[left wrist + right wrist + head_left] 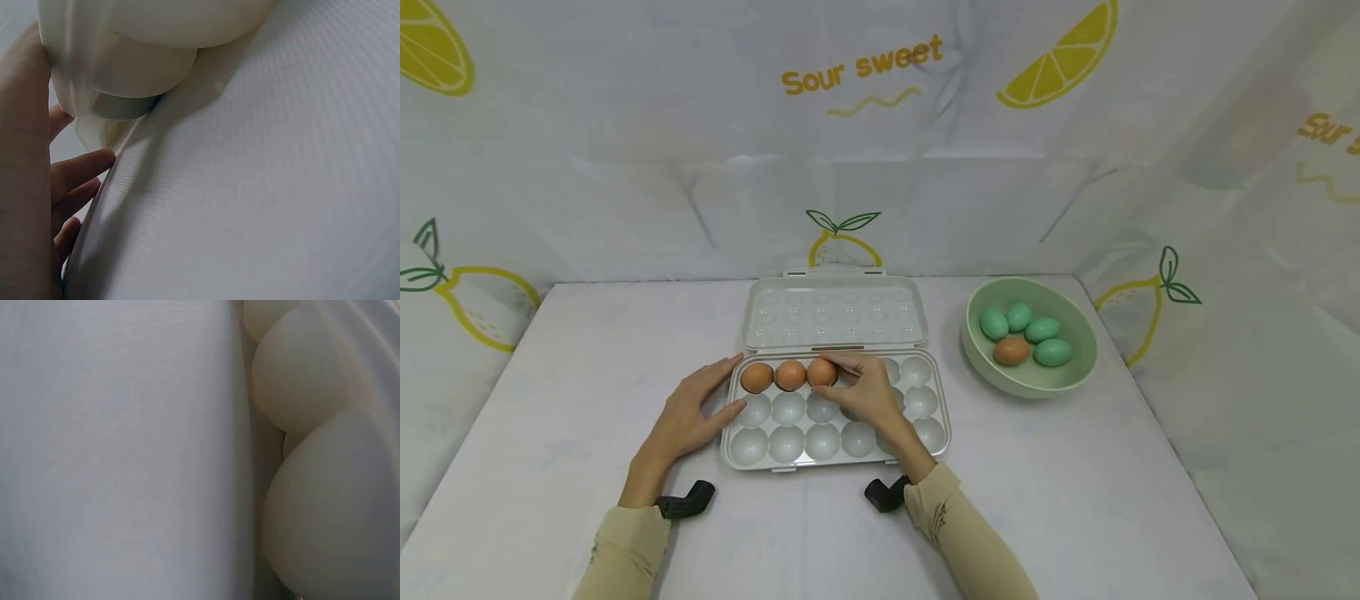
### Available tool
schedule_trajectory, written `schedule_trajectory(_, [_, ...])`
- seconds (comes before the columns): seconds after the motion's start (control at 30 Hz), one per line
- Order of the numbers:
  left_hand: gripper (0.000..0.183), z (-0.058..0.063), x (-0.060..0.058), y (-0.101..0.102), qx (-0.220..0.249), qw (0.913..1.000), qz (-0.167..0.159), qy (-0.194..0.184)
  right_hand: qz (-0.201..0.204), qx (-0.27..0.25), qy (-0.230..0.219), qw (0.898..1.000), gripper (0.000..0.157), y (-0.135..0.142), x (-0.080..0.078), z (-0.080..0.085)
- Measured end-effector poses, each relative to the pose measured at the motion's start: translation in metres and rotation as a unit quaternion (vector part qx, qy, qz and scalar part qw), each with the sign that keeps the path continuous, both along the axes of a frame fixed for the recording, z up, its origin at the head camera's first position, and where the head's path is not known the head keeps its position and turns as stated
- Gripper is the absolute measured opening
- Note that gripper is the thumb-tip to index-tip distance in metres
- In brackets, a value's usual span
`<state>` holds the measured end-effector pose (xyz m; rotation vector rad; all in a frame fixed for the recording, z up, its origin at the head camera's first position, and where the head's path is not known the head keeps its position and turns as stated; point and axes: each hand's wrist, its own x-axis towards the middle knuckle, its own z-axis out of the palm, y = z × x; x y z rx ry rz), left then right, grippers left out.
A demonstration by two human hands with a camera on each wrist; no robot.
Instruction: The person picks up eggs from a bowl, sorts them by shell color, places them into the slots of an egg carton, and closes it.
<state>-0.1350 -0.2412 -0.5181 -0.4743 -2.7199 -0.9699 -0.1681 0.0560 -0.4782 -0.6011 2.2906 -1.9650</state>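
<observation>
An egg carton [805, 457] of pale plastic lies on the table with its lid [835, 312] folded back. Three brown eggs sit side by side at the left of its far row: one at the corner [757, 377], a middle egg [790, 375] and a third egg [821, 372]. My right hand [868, 392] pinches the third egg between thumb and fingers at its cup. With fingers spread, my left hand [688, 417] rests against the carton's left edge; in the left wrist view its fingers [81, 172] lie beside the carton's side [69, 56]. The right wrist view shows only the carton's rounded cups [331, 506] and the tabletop.
A light green bowl [1030, 385] stands to the right of the carton, holding several green eggs [1053, 352] and one brown egg [1012, 350]. White cloth with lemon prints [850, 192] hangs behind the table [1075, 500].
</observation>
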Motion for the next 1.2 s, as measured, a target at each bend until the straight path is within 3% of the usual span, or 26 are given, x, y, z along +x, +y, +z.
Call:
schedule_trajectory(0.3, [0.070, 0.001, 0.000, 0.002, 0.003, 1.0000, -0.002, 0.003, -0.032, 0.096, 0.081, 0.992, 0.049, 0.000, 0.002, 0.000])
schedule_trajectory(0.53, [0.070, 0.001, 0.000, 0.002, 0.000, 1.0000, 0.000, 0.004, -0.045, 0.111, 0.099, 0.988, 0.049, 0.001, 0.002, -0.001])
schedule_trajectory(0.83, [0.071, 0.002, 0.001, 0.001, -0.003, 1.0000, 0.002, 0.001, -0.043, 0.086, 0.065, 0.993, 0.053, 0.005, 0.003, 0.000])
schedule_trajectory(1.03, [0.071, 0.003, 0.002, 0.002, -0.005, 1.0000, 0.003, -0.004, -0.036, 0.094, 0.066, 0.993, 0.054, 0.008, 0.003, 0.002])
schedule_trajectory(1.2, [0.070, 0.003, 0.002, 0.002, -0.003, 1.0000, 0.002, -0.002, -0.057, 0.097, 0.045, 0.993, 0.052, 0.018, 0.002, 0.007])
